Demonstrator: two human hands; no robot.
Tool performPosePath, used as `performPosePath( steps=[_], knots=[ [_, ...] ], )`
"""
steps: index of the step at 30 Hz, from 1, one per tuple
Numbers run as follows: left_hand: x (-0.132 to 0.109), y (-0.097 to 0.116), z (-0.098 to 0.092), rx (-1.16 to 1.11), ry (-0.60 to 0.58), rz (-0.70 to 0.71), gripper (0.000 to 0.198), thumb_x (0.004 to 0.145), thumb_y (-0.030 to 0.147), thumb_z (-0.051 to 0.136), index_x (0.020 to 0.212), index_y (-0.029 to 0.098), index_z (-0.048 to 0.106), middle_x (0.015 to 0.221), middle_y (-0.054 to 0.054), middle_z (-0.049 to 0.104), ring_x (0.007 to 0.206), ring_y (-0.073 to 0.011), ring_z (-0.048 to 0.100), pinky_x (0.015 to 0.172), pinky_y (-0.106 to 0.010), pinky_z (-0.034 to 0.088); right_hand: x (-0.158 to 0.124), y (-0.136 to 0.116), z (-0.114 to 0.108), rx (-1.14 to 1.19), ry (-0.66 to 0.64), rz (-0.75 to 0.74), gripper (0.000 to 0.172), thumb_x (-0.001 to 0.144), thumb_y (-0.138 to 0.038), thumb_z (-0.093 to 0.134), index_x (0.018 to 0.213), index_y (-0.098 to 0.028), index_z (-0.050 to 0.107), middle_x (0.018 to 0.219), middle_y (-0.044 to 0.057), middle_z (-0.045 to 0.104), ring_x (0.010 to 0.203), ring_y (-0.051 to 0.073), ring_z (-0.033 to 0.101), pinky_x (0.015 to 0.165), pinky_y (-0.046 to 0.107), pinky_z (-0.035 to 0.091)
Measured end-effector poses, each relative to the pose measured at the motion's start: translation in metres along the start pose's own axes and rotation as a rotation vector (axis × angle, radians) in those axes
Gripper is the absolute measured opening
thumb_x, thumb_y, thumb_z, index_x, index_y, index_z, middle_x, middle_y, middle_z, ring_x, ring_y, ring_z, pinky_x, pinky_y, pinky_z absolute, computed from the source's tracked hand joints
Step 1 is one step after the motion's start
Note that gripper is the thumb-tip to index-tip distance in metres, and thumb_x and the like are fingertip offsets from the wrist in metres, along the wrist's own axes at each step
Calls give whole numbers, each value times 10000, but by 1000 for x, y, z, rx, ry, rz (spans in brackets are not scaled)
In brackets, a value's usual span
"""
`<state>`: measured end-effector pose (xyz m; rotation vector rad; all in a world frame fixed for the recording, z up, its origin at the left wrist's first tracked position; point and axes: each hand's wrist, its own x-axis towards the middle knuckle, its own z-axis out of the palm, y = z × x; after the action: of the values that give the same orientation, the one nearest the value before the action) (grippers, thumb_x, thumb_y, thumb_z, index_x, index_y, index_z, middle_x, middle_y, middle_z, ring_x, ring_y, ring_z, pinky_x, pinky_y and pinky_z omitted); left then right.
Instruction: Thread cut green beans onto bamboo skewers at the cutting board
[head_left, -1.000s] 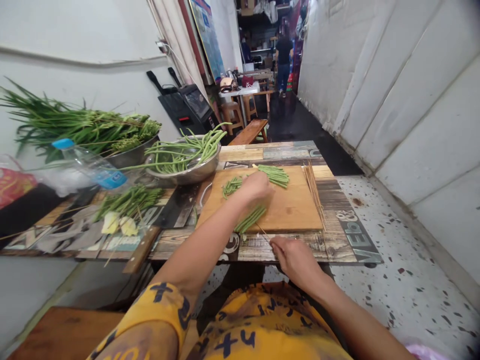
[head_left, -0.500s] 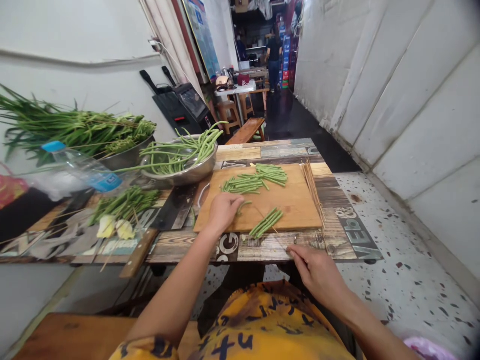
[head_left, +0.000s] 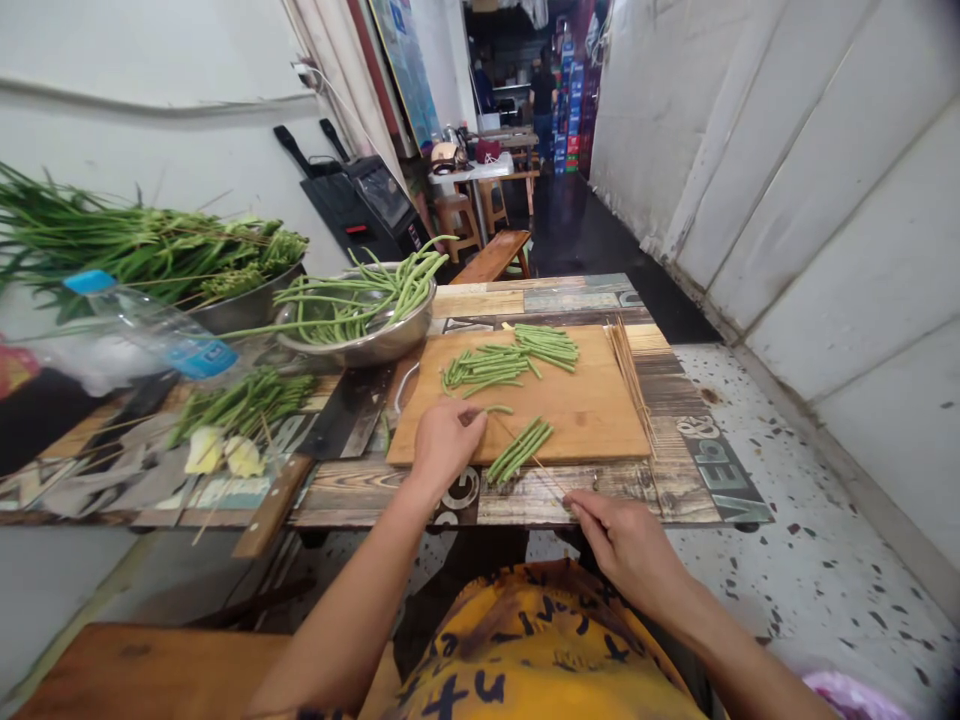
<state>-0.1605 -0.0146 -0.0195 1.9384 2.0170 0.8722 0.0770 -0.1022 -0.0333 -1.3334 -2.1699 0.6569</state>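
Left hand: the left hand (head_left: 448, 440) is drawn in, thumb and fingertips pinching one short bean (head_left: 499, 409) that juts out to the right; its wrist is over the near left part of the cutting board (head_left: 600, 410).
Right hand: the right hand (head_left: 619, 530) is just off the near edge of the worktop (head_left: 525, 300), thumb and forefinger pinching the end of a thin stick (head_left: 551, 478), other fingers curled under.
Threaded beans: a row of cut beans (head_left: 519, 450) sits side by side across the stick, at the board's near edge, lower ends reaching past it.
Loose beans: two touching heaps, one (head_left: 484, 367) toward the board's far left corner, the other (head_left: 547, 345) along its far edge.
Spare sticks: a bundle (head_left: 631, 385) lies along the board's right edge.
Left of the board: a metal bowl (head_left: 360, 352) of long beans (head_left: 405, 290); a knife, its handle (head_left: 274, 508) jutting over the worktop's near edge.
Hidden: the left fingertips cover one end of the short bean; whether the threaded row touches the board is hard to tell.
Cut off: leafy greens (head_left: 112, 240) at the left, a pink thing (head_left: 855, 693) at the lower right.
Unclear: the far person (head_left: 542, 95) is dim.
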Motion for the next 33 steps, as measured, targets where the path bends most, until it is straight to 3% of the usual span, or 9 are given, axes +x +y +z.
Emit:
performPosePath(
  steps=[7, 15, 20, 23, 28, 33],
  knots=[
    [7, -1, -4, -41, -20, -20, 145, 738, 250, 599, 759, 200, 734, 748, -16, 714, 708, -166, 620, 674, -254, 449, -1, 0, 1, 22, 3, 16, 322, 916, -251, 365, 968, -174, 673, 908, 75, 726, 815, 206, 684, 744, 287, 515],
    [9, 4, -5, 92, -112, 33, 130, 721, 213, 588, 767, 173, 703, 701, -28, 671, 694, -170, 592, 618, -254, 419, -4, -2, -1, 28, 8, 13, 317, 919, -240, 363, 957, -174, 671, 905, 74, 723, 818, 207, 682, 737, 292, 513],
    [8, 10, -8, 246, 122, 165, 85, 743, 152, 574, 799, 154, 638, 801, -58, 653, 780, -195, 577, 699, -290, 433, -11, 3, -3, 40, 35, 29, 321, 918, -249, 367, 988, -154, 666, 893, 78, 727, 792, 209, 687, 712, 299, 522],
    [7, 2, -7, 311, 116, 358, 107, 808, 164, 538, 766, 153, 636, 840, -82, 652, 852, -215, 565, 744, -314, 438, -14, 8, -2, 41, 53, 43, 322, 913, -256, 377, 1008, -144, 664, 940, 87, 724, 847, 214, 683, 762, 311, 520],
    [6, -19, -4, 96, -12, 590, 194, 869, 210, 491, 863, 174, 682, 877, -71, 681, 835, -175, 600, 770, -292, 469, -13, 8, -2, 41, 54, 48, 315, 912, -256, 381, 1006, -153, 663, 958, 88, 721, 863, 217, 681, 753, 308, 521],
    [8, -23, -3, -50, -39, 445, 134, 813, 225, 581, 854, 181, 701, 861, -61, 682, 821, -176, 603, 774, -307, 479, -9, 2, -2, 66, 39, 22, 299, 915, -239, 378, 953, -178, 668, 902, 74, 725, 823, 200, 682, 755, 287, 514]
  ],
)
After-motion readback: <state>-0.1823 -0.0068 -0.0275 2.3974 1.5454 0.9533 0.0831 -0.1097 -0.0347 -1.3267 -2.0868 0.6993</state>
